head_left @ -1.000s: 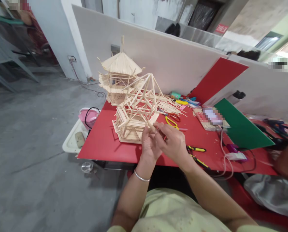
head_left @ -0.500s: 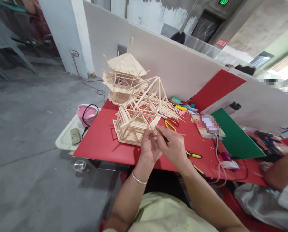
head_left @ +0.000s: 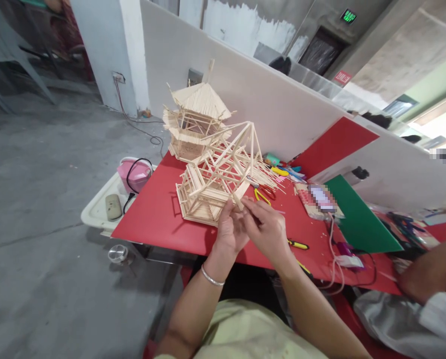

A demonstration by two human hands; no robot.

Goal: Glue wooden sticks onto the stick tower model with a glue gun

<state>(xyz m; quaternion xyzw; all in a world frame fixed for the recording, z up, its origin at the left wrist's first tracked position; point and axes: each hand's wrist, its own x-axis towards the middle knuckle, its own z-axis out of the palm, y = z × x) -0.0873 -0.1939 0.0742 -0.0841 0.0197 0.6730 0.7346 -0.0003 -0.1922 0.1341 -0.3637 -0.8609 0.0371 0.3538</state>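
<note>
An open-framed wooden stick pavilion model (head_left: 208,194) stands on the red tabletop (head_left: 151,214). Both hands meet at its near right corner. My left hand (head_left: 230,232), with a silver bangle on its wrist, has thumb and fingers closed on the corner's sticks. Beside it, my right hand (head_left: 266,227) pinches at the same corner; the exact stick between its fingertips is hidden. Behind stands a roofed pagoda model (head_left: 198,119) of the same pale sticks. Loose wooden sticks (head_left: 270,174) lie spread to the right of the frame.
Pliers with red and yellow handles (head_left: 262,194) lie right of the model. A yellow-black tool (head_left: 298,244) is nearer. A phone (head_left: 322,198), a green board (head_left: 361,214) and a co-worker's arm (head_left: 428,264) are at right. A white tray (head_left: 96,212) stands at left.
The camera view has shifted slightly. Both hands stay at the same corner of the pavilion model, with the right fingers moved only a little.
</note>
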